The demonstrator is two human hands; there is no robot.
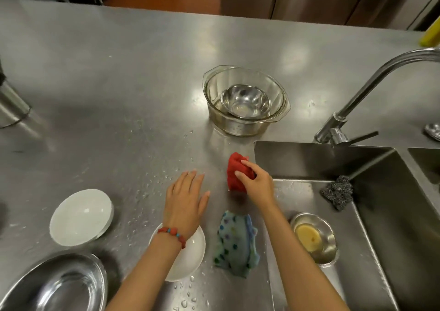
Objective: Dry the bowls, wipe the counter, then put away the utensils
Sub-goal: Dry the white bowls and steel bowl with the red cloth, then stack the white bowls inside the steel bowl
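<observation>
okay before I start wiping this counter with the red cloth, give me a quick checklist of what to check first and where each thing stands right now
1. Cloth in hand: ok. The right hand grips the red cloth, bunched up on the counter.
2. Other hand free: ok. The left hand is flat and open, holding nothing.
3. Water to wipe: ok. Droplets are scattered left of the cloth.
4. Wiping path clear: not ok. Two white bowls, the dotted blue cloth and the glass bowl sit on the counter.
5. Bowls dry: cannot tell.
6. Red cloth dry enough: cannot tell.
</observation>
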